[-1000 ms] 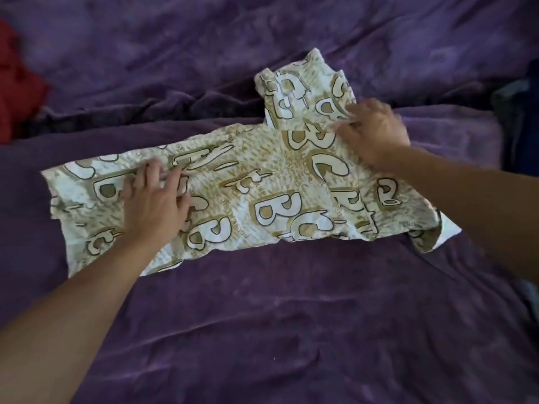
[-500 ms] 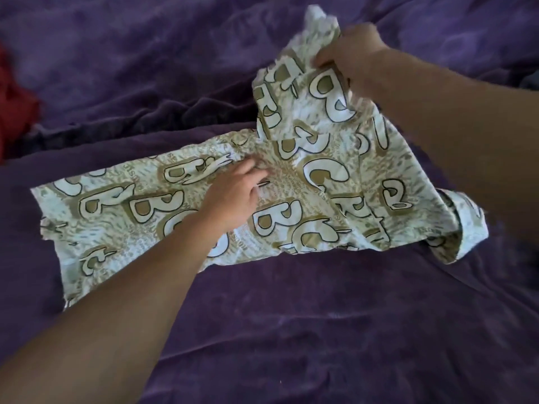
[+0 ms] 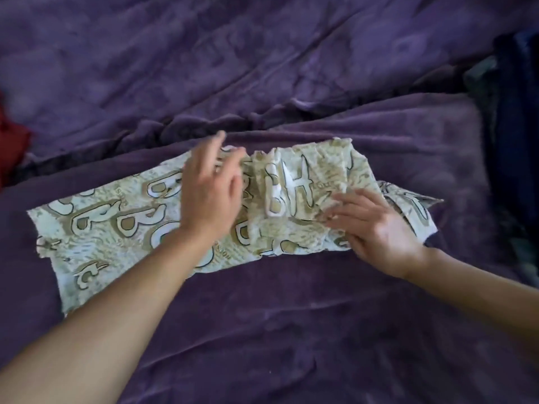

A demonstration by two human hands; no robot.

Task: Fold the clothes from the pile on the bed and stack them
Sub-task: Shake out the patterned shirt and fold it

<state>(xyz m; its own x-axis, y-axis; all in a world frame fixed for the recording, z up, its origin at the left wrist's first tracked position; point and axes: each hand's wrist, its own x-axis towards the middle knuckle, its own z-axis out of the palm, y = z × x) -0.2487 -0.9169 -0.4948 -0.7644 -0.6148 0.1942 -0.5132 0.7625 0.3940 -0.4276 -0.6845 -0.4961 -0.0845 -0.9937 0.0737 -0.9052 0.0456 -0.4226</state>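
Lying flat on the purple plush blanket (image 3: 291,316) is a cream and olive cotton garment printed with big letters (image 3: 116,225), stretched from left to right. Its right part is folded over on itself and is wrinkled. The left hand (image 3: 210,193) is over the middle of the garment with fingers straight and spread; it is blurred, so I cannot tell if it presses the fabric. The right hand (image 3: 376,228) rests on the folded part, fingers straight and slightly apart. A red cloth (image 3: 11,147) is at the left edge, and dark blue clothes (image 3: 516,141) are at the right edge.
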